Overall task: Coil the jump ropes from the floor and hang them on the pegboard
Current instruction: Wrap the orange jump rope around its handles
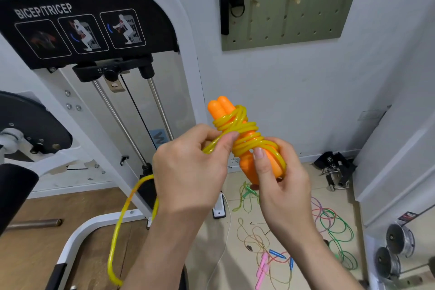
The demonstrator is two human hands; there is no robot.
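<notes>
Below the pegboard (306, 19), the right hand (284, 186) grips the orange handles (220, 107), the yellow rope (237, 125) wound round them. The left hand (188, 167) pinches its loose length; other ropes (334, 221) lie farther below.

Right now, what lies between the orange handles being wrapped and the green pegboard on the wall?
Only bare white wall shows in the head view between the orange handles, wound with yellow rope, and the pegboard.

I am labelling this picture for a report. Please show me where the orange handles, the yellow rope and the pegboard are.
orange handles (220, 107): head view, their upper ends above the wraps.
yellow rope (237, 125): head view, the turns wound round the handles.
pegboard (306, 19): head view, its bare green face.
</notes>
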